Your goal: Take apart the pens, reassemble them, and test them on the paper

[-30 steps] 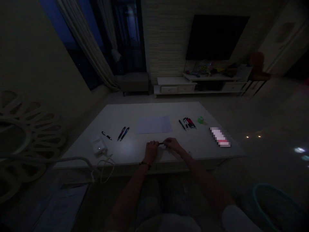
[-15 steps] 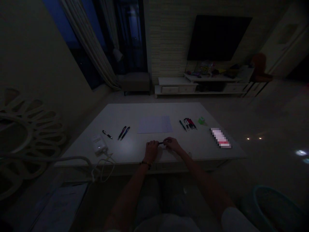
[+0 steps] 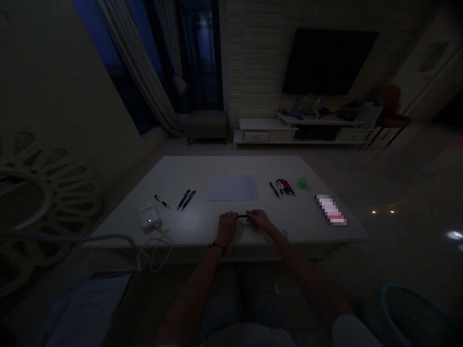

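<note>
Pen (image 3: 242, 216) sits pinched at both ends by the left hand (image 3: 227, 227) and right hand (image 3: 259, 220), close together and braced on the white desk (image 3: 173, 166) for steadiness, a paper sheet (image 3: 233, 188) and other pens (image 3: 284, 188) beyond.

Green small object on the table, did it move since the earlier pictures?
No. The green object keeps its place beside the bunched pens; only the view shifted.

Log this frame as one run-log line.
left hand: slim black pen | right hand: same pen, other end | surface: white rectangular table
</note>
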Available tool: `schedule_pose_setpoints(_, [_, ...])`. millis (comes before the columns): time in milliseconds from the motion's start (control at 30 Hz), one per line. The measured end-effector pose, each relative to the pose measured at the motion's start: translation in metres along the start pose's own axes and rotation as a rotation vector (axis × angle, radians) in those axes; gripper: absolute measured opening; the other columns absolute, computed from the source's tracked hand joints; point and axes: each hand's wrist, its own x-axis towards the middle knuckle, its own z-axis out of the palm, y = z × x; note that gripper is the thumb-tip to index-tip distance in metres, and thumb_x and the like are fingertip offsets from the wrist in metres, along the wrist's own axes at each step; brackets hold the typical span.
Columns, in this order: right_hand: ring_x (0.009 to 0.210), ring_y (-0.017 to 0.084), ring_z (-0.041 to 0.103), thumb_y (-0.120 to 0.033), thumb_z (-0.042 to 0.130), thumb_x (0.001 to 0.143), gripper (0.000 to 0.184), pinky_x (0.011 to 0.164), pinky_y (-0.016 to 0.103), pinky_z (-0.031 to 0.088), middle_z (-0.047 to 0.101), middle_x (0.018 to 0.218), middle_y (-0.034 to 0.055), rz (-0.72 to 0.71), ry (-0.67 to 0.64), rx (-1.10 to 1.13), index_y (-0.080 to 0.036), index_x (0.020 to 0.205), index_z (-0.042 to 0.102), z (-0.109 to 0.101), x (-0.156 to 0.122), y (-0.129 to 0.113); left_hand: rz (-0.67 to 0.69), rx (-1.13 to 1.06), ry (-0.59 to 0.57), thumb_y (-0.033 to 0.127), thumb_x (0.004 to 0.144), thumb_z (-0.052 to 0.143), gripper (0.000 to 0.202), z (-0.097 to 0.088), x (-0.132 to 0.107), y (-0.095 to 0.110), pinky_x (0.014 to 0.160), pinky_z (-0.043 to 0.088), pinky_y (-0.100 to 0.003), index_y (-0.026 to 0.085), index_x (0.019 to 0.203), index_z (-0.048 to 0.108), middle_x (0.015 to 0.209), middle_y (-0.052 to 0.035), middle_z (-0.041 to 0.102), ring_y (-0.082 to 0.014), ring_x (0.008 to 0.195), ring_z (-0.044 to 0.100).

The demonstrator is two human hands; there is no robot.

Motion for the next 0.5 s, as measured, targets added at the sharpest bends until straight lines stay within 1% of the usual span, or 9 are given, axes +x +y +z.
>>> schedule_pose_setpoints(133, [0.054, 0.011, 0.059, -0.039, 0.063, 0.069, 0.029, 0.048, 0.021, 0.043, 0.068, 0.076, 0.0055, 0.005, 0.005, 0.02, -0.014, 0.082, 0.061, 0.002, -0.001, -0.001, -0.003, 0.004, -0.011, 0.02, 0.091, 0.037, 0.017, 0.0, 0.0, 0.0, 0.078, 0.031, -0.035, 0.019, 0.098, 0.052, 0.093, -0.0069, 0.056, -0.0199, 0.09, 0.048])
schedule_pose_setpoints(233, [0.047, 0.011, 0.056, -0.04, 0.062, 0.069, 0.028, 0.045, 0.022, 0.042, 0.066, 0.066, 0.0048, 0.057, 0.008, 0.031, -0.013, 0.077, 0.061, 0.003, -0.001, -0.004, -0.002, 0.004, -0.016, 0.02, 0.091, 0.036, 0.019, -0.001, 0.0, 0.0, 0.079, 0.031, -0.035, 0.019, 0.1, 0.053, 0.094, -0.0071, 0.057, -0.0198, 0.091, 0.048])
schedule_pose_setpoints(300, [0.049, 0.011, 0.057, -0.038, 0.065, 0.066, 0.028, 0.047, 0.022, 0.043, 0.065, 0.065, 0.0042, 0.042, 0.044, 0.051, -0.013, 0.077, 0.061, 0.0, -0.001, -0.005, -0.004, 0.003, -0.025, 0.019, 0.091, 0.036, 0.023, -0.001, 0.0, 0.0, 0.079, 0.031, -0.034, 0.021, 0.109, 0.051, 0.095, -0.0068, 0.056, -0.0194, 0.091, 0.049])
schedule_pose_setpoints(400, [0.054, 0.012, 0.059, -0.041, 0.066, 0.064, 0.033, 0.048, 0.021, 0.043, 0.066, 0.07, 0.0043, 0.043, 0.119, 0.112, -0.014, 0.083, 0.061, -0.009, -0.001, -0.003, -0.002, 0.009, -0.028, 0.017, 0.09, 0.038, 0.033, -0.002, -0.001, 0.0, 0.078, 0.031, -0.033, 0.025, 0.121, 0.045, 0.097, -0.0061, 0.055, -0.0188, 0.09, 0.049])
schedule_pose_setpoints(433, [0.056, 0.013, 0.06, -0.042, 0.066, 0.064, 0.034, 0.048, 0.021, 0.043, 0.067, 0.071, 0.0046, 0.054, 0.133, 0.134, -0.015, 0.084, 0.06, -0.012, -0.001, -0.002, 0.0, 0.011, -0.03, 0.015, 0.089, 0.039, 0.034, -0.002, 0.0, 0.0, 0.078, 0.031, -0.033, 0.026, 0.121, 0.045, 0.098, -0.0061, 0.054, -0.0185, 0.09, 0.049])
schedule_pose_setpoints(500, [0.058, 0.013, 0.061, -0.043, 0.065, 0.065, 0.036, 0.048, 0.021, 0.043, 0.067, 0.073, 0.0058, 0.072, 0.132, 0.18, -0.015, 0.086, 0.06, -0.016, -0.002, -0.001, 0.0, 0.009, -0.033, 0.015, 0.089, 0.039, 0.03, -0.003, 0.0, 0.002, 0.078, 0.031, -0.033, 0.024, 0.116, 0.049, 0.097, -0.0061, 0.054, -0.018, 0.088, 0.049])
